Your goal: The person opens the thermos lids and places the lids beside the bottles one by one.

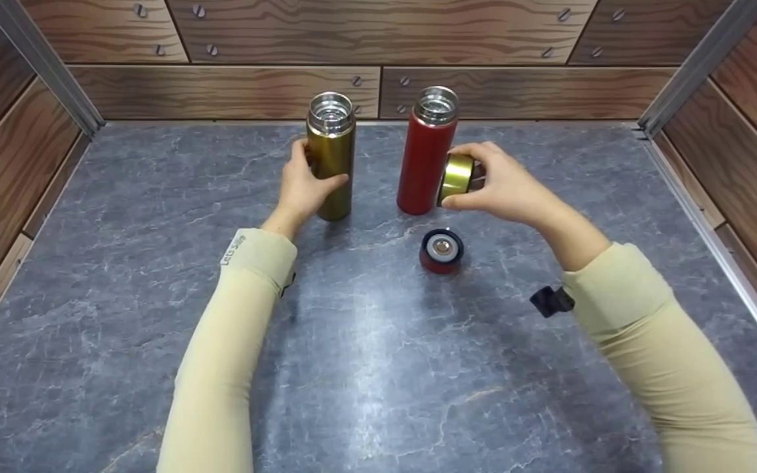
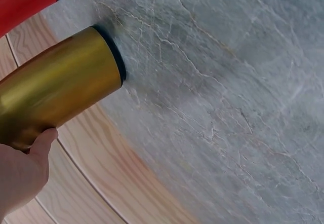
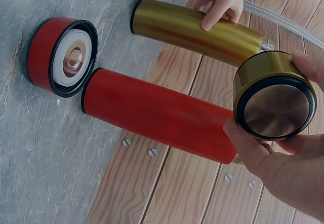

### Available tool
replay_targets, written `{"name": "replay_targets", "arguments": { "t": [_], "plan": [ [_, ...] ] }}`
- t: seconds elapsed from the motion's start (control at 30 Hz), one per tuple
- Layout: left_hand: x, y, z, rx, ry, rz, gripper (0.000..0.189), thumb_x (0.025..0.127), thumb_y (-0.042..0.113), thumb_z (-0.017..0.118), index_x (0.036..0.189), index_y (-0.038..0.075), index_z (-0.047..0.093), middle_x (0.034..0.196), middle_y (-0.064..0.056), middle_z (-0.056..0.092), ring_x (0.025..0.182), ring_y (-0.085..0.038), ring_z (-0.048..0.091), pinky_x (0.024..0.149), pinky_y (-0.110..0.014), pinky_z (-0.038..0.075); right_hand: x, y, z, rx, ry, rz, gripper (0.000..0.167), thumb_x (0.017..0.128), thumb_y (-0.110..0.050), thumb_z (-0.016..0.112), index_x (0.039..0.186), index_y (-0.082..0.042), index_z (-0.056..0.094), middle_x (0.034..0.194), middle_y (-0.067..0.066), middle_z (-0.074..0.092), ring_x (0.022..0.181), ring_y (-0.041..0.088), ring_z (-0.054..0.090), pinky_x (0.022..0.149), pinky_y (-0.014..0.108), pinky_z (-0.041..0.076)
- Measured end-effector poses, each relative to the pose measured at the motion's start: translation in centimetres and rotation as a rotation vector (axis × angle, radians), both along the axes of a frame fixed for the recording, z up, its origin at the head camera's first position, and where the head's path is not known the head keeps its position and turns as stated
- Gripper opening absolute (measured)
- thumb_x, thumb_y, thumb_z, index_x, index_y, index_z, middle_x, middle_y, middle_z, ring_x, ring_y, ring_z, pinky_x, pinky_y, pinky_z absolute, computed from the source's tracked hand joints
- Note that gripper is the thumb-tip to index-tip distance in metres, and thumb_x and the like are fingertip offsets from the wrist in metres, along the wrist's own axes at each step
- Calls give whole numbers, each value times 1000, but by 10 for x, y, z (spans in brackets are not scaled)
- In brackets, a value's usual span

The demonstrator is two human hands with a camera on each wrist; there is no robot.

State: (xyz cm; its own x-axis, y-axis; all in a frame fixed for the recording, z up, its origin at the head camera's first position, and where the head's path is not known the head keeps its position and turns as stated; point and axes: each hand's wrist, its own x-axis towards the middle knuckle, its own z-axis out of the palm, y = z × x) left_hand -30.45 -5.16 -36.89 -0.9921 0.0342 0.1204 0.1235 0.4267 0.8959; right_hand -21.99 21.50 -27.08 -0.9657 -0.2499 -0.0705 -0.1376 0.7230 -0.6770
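With thumb and fingers around its middle, my left hand [image 1: 304, 188] grips an upright gold thermos flask [image 1: 336, 161], whose steel mouth is uncovered. My right hand [image 1: 508, 182] holds a gold lid [image 1: 459, 172] by its sides, tipped sideways close to the red thermos flask [image 1: 426, 154]. In the right wrist view, the gold lid [image 3: 271, 67] shows a round metal face inside a black ring. That red flask stands upright, its steel mouth uncovered too. In front of it, a red lid [image 1: 439, 264] lies on the table with its inner side up.
The grey marbled tabletop [image 1: 352, 368] is bounded by a wood-patterned back wall [image 1: 273, 39] and side walls, with metal strips at the corners. A small black item [image 1: 551, 301] sits at the right sleeve cuff.
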Motion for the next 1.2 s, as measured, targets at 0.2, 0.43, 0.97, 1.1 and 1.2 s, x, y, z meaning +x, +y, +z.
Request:
{"name": "replay_targets", "arguments": {
  "t": [0.2, 0.43, 0.97, 1.1, 1.2],
  "plan": [
    [1, -5, 2, -11, -48, 15, 70, 81, 17, 71, 136, 5, 28, 140, -17, 45, 129, -26, 45, 109, -38, 34, -2, -2, -1, 5, 5, 5, 68, 76, -19, 73, 134, -3, 43, 125, 16, 43, 107, 30, 48, 90, 42, 44],
    [4, -10, 1, -4, -41, 7, 71, 82, 18, 69, 137, 5, 26, 140, -18, 44, 129, -26, 44, 109, -37, 33, -3, -5, -3, 3, 13, 10, 69, 75, -19, 73, 134, -3, 42, 123, 16, 44, 107, 30, 48, 90, 42, 44],
    [10, -37, 4, 75, -37, 72, 63, 94, 40, 48, 142, 4, 29, 146, -18, 37, 138, -28, 32, 114, -35, 24, -8, -18, -23, -15, -1, 21, 65, 75, -17, 71, 130, 1, 42, 120, 17, 52, 103, 26, 50, 91, 40, 41],
    [12, -44, 5, 50, -53, 68, 61, 96, 42, 42, 143, 4, 28, 147, -19, 35, 139, -29, 31, 115, -36, 25, -12, -28, -37, 6, -5, 31, 65, 74, -18, 71, 128, 3, 40, 119, 19, 53, 103, 27, 50, 93, 41, 41],
    [15, -47, 5, 38, -65, 62, 62, 97, 43, 40, 143, 4, 27, 148, -18, 33, 140, -29, 29, 115, -35, 24, -16, -35, -47, 35, -17, 47, 69, 75, -20, 71, 131, 4, 38, 124, 21, 50, 106, 28, 49, 96, 42, 40]
  ]
}}
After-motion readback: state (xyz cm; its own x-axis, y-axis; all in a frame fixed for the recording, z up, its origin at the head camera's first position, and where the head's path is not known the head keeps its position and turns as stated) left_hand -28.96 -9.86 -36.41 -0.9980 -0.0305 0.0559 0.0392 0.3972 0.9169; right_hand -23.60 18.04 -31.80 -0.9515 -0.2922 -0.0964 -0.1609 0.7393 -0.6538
